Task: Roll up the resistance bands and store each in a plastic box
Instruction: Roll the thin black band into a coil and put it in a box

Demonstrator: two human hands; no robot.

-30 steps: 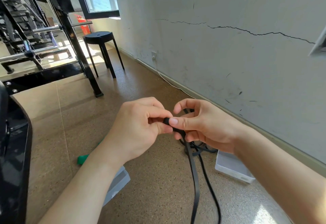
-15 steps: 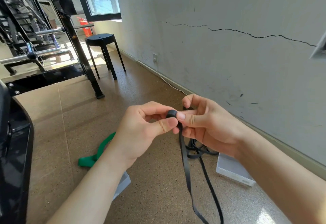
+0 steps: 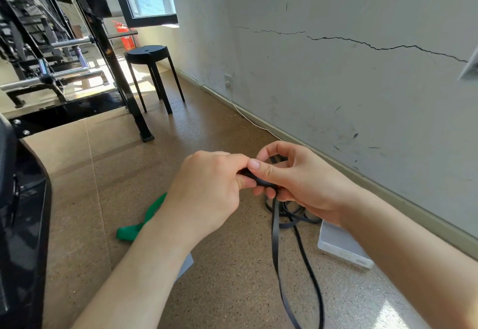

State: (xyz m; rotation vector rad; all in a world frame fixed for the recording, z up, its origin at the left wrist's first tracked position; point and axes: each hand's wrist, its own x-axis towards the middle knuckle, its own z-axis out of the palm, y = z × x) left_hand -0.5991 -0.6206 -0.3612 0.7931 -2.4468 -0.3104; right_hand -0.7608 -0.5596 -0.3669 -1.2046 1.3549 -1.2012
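Observation:
Both hands meet in the middle of the view on a small rolled end of a black resistance band (image 3: 275, 235). My left hand (image 3: 207, 194) grips the roll with curled fingers. My right hand (image 3: 297, 183) pinches it between thumb and fingers. The rest of the black band hangs down to the floor in loose loops. A green resistance band (image 3: 144, 220) lies on the floor behind my left forearm. One clear plastic box (image 3: 341, 246) sits on the floor under my right wrist. Part of a second box (image 3: 187, 266) shows beneath my left forearm.
A black stool (image 3: 150, 70) stands by the wall at the back. Black gym equipment (image 3: 23, 212) fills the left edge, with a rack post (image 3: 121, 80) beyond. The cracked wall (image 3: 336, 82) runs along the right. A white cable (image 3: 248, 117) follows the skirting.
My hands have turned the black roll over: the left fingers now cover it and the right thumb lies on top. The hanging band has shifted slightly.

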